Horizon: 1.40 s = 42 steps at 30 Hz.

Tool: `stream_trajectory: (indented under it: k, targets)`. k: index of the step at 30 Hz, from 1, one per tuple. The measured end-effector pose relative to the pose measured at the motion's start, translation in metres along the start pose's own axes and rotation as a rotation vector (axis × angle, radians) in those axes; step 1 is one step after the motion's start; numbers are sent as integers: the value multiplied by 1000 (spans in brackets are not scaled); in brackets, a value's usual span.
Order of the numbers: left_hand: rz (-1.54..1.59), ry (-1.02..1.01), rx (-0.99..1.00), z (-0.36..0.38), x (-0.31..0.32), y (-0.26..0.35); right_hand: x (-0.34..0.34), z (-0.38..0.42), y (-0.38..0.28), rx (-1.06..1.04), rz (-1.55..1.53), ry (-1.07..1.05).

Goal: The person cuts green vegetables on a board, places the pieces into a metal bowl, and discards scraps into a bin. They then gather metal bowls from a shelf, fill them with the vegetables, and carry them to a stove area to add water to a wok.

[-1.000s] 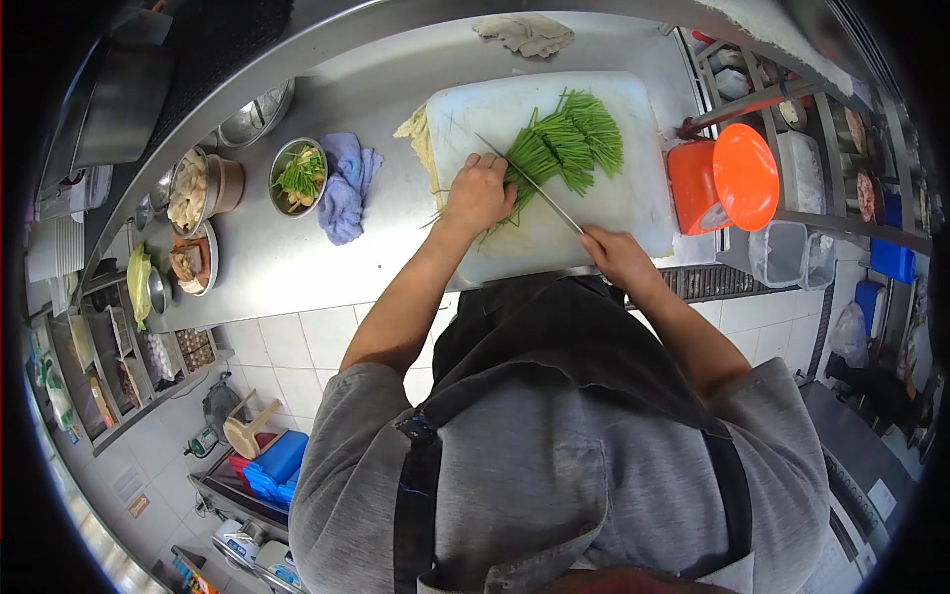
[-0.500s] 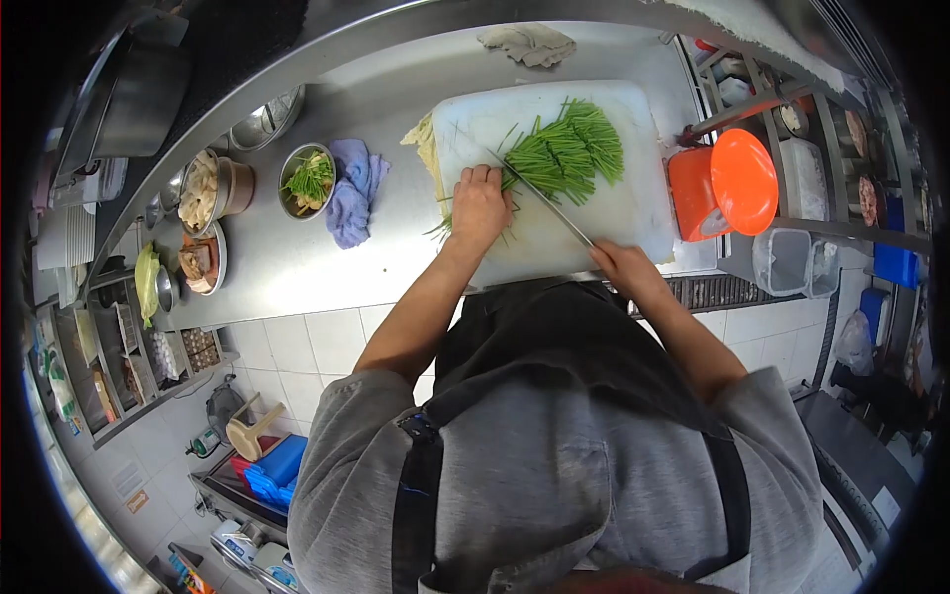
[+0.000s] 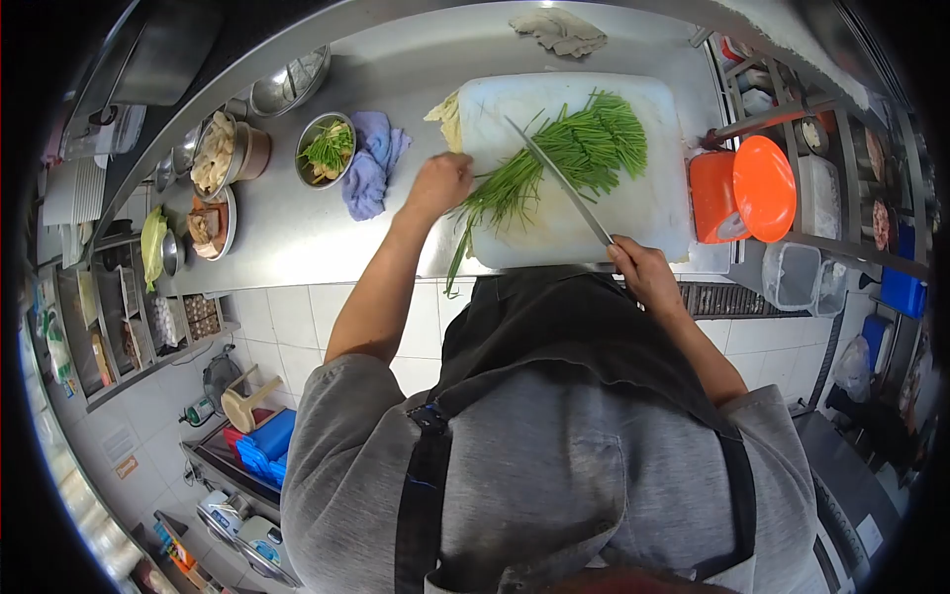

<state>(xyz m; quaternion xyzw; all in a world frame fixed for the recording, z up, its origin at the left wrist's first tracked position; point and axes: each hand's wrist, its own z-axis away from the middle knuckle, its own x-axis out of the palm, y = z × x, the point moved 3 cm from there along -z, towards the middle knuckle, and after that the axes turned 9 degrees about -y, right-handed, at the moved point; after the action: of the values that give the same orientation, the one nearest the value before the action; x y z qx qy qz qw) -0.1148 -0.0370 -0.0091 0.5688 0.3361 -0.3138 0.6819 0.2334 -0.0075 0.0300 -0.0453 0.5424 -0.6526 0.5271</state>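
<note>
The greens (image 3: 606,137) lie on the board (image 3: 633,220), fanned toward its far right part, their long stems running to the near left. A few trail off the board's left side down to the near edge of the tabletop (image 3: 297,243). The right hand (image 3: 645,273) is wrapped around the handle of the knife (image 3: 566,180), whose blade slants over the stems. The left hand (image 3: 441,185) is curled beside the board's left edge, just short of the yellow cloth (image 3: 448,123); whether its fingers pinch a stray stem I cannot tell.

The greens should be light and limp, springy along the stems but easily bruised, and perhaps slippery if damp. Loose pieces would roll or scatter if pushed from one side. The best hold is over the stems left of the blade, gathered with a broad, gentle press and fingertips tucked back; squeezing hard would crush them. The knife looks stiff and is best held by its handle, at the near right.
</note>
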Motion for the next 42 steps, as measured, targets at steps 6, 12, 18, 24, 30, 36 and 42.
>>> stream_trajectory:
  k: [6, 12, 18, 24, 30, 36, 42]
  targets:
    - [130, 127, -13, 23, 8, -3, 10, -19, -15, -171, 82, -39]
    - [145, 11, -232, 50, 9, 9, 9, -22, -21, -109, 116, -96]
    - [-59, 155, -54, 30, 25, 38, 8, -26, -27, -140, 142, -161]
    - [-189, 118, -7, 24, 38, 42, 11, -29, -19, -88, 168, -269]
    - [-153, 134, 39, 22, 42, 47, 38, -77, -23, -168, 147, -218]
    - [13, 289, 1, 41, 25, 24, 34, -89, -20, -173, 149, -197]
    - [70, -253, -347, 96, 22, -4, 25, -91, -12, -116, 238, -139]
